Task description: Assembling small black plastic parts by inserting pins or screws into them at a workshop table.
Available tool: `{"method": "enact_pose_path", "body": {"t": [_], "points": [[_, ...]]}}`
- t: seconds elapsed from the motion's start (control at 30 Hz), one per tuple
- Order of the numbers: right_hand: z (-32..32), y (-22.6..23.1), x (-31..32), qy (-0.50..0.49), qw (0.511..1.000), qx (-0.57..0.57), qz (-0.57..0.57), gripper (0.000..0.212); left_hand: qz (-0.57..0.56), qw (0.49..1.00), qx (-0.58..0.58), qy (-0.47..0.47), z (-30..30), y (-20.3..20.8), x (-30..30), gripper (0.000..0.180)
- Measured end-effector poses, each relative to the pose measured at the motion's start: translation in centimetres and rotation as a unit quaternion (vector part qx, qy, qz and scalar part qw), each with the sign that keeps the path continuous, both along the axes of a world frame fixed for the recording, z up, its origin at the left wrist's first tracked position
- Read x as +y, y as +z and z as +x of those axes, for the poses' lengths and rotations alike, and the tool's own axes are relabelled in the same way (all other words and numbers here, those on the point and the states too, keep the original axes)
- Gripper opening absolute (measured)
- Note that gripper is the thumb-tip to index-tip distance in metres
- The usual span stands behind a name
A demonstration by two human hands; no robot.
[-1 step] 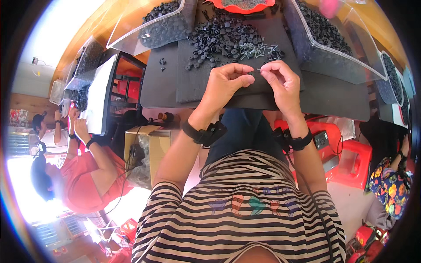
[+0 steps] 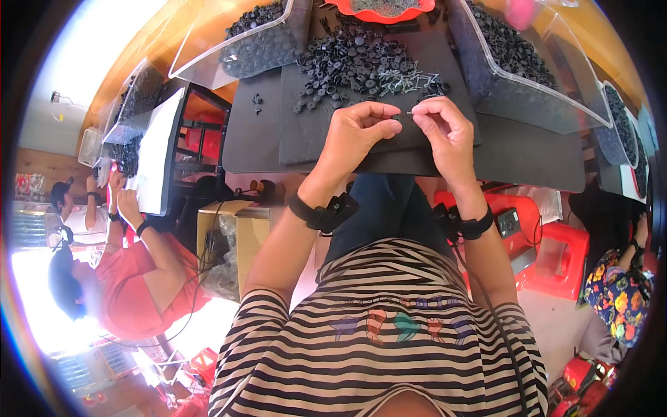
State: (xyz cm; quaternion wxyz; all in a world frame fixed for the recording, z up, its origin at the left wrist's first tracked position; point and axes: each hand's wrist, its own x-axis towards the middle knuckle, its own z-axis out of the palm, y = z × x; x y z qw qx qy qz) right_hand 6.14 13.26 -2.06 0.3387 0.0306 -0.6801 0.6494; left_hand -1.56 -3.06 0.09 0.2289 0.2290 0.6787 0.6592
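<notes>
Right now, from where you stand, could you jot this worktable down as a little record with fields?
Left hand: thumb and forefinger nearly together; anything between them is too small to tell
Right hand: pinches a small metal piece, which points toward the left hand
Beyond the hands: a heap of black round parts, with silvery screw-like pieces at its right
Under the heap: dark board
Either side: clear bins holding black parts
Far edge: red tray
</notes>
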Motion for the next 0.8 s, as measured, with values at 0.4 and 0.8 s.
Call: {"method": "enact_pose_path", "body": {"t": [0.4,0.8], "points": [[-0.1,0.2,-0.1,-0.010,0.996,-0.031,0.088,0.008,-0.004,1.000,0.018,0.000,-0.2,-0.3,0.1,0.026],[0.2,0.8,-0.3,-0.032,0.985,-0.015,0.167,0.012,0.018,1.000,0.012,-0.018,-0.4,-1.0,-0.1,0.022]]}}
